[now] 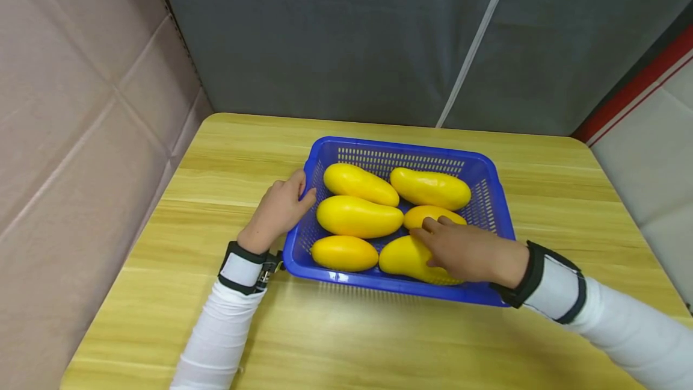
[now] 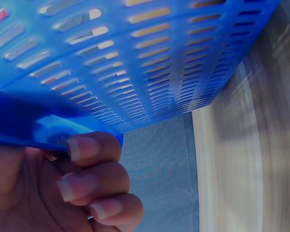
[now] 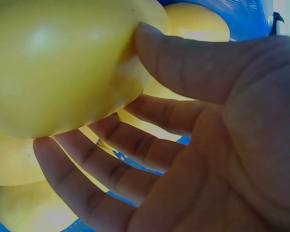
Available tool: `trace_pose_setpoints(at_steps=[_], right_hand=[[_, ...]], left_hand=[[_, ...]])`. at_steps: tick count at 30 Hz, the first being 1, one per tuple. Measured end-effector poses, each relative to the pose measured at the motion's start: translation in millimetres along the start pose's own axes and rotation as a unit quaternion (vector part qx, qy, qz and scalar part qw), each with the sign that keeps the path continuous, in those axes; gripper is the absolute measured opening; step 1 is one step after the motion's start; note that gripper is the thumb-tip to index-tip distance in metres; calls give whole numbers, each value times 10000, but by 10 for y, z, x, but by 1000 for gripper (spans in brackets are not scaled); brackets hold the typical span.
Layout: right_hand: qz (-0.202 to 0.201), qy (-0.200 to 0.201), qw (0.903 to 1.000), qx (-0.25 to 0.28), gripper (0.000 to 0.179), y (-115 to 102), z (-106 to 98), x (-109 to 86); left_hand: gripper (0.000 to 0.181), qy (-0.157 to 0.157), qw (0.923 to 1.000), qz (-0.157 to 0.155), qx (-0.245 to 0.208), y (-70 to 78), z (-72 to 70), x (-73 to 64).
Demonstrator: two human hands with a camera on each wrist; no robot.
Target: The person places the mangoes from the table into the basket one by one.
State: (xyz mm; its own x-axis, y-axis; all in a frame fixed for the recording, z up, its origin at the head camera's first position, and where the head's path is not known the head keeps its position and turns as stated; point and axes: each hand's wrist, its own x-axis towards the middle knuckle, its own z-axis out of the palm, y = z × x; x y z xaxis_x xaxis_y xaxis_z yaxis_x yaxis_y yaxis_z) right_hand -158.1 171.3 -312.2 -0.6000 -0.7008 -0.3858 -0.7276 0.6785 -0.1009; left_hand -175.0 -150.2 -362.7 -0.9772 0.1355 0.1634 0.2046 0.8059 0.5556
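Note:
A blue plastic basket with slotted walls holds several smooth yellow mangoes, lying in two columns. My left hand grips its left rim, thumb over the top; in the left wrist view the fingers curl under the rim beside the slotted wall. Inside the basket's front right corner, my right hand holds a mango. In the right wrist view, thumb and fingers lie around this mango, with other mangoes beneath. Behind the hand, another mango is partly covered.
The basket stands on a light wood-grain table. A dark grey curtain hangs past the far edge. A pale padded wall rises at the left, and a white panel with a red strip at the right.

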Motion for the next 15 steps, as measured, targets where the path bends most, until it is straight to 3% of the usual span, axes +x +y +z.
trace_pose_setpoints(at_steps=[6,9,12,15], right_hand=[[48,68,10000,55,54,2,21,2],[-90,324,9993,139,54,16,21,-44],[-423,1051,9934,187,51,61,20,-160],[-681,2096,9751,263,49,156,35,-335]], left_hand=[[26,7,10000,41,24,-26,-4,-1],[28,181,9998,33,74,-65,-18,-37],[29,654,9972,181,308,-112,-57,-109],[30,1249,9877,755,557,-132,-139,-204]])
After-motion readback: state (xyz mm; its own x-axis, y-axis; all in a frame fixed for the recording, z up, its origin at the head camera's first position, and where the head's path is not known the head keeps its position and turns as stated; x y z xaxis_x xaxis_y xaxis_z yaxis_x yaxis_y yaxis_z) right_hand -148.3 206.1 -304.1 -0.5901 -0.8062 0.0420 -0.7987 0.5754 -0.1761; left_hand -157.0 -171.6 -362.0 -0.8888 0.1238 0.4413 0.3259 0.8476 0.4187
